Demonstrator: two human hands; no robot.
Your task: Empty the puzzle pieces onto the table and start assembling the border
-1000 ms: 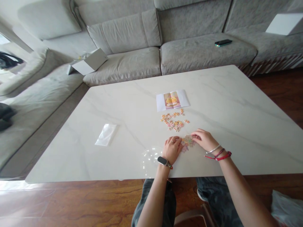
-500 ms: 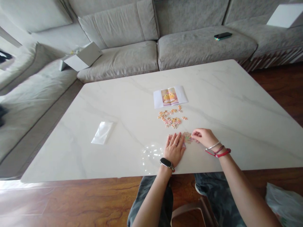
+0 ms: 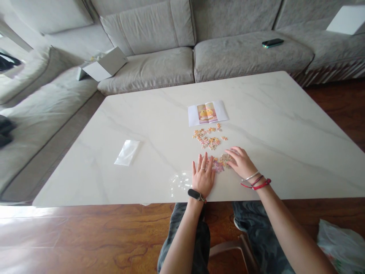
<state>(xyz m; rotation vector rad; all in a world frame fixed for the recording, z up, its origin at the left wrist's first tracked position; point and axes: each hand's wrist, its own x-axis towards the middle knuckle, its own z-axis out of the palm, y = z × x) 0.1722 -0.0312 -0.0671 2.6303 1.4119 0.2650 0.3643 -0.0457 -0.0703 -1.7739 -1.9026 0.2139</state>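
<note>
My left hand (image 3: 203,179) lies flat on the table, fingers spread, at the left edge of a patch of pink and yellow jigsaw pieces (image 3: 218,165). At the right end of that patch, my right hand (image 3: 241,161) hovers over or touches the pieces with its fingers apart. I see nothing held in it. Farther up lies a scattered group of orange and pink jigsaw pieces (image 3: 212,143). Behind them is a creased paper sheet (image 3: 207,113) with a printed picture of two yellow figures.
The white marbled table (image 3: 154,114) spans the view. A clear plastic bag (image 3: 127,152) lies on its left part. A grey sofa (image 3: 159,68) behind holds a white box (image 3: 105,65) and a phone (image 3: 272,43). Another plastic bag (image 3: 340,243) is at lower right.
My left hand has shifted left, uncovering more of the pink pieces. My right hand has opened from a pinch and moved slightly left over the patch. The whole view has shifted a little.
</note>
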